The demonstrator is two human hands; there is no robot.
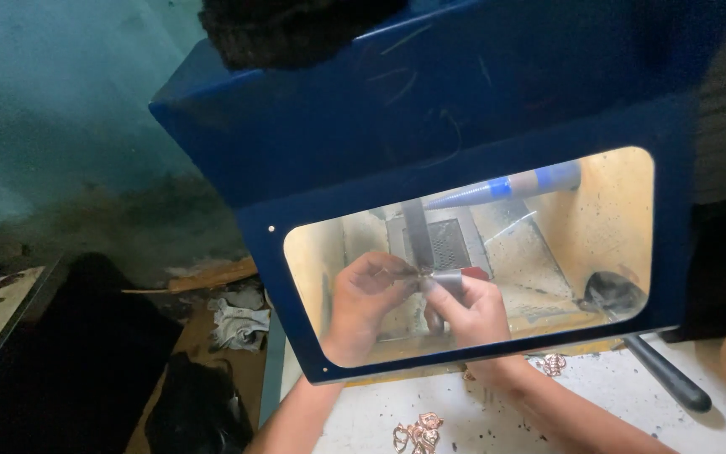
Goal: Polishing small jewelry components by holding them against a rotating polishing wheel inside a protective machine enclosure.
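Both my hands reach into a blue box (313, 143) and show through its clear window. My left hand (363, 294) pinches a small metal piece (424, 271) at its fingertips. My right hand (472, 307) grips a grey cylindrical tool (449, 282) with a red end, its tip meeting the small piece. A blue tapered spindle (506, 187) points left above my hands inside the box. A grey vertical post stands behind my fingers.
Copper-coloured small pieces (418, 433) lie on the white speckled table in front of the box, more near my right wrist (553, 363). A black handle (665, 374) sticks out at the right. Crumpled rags (237, 324) lie on the floor at left.
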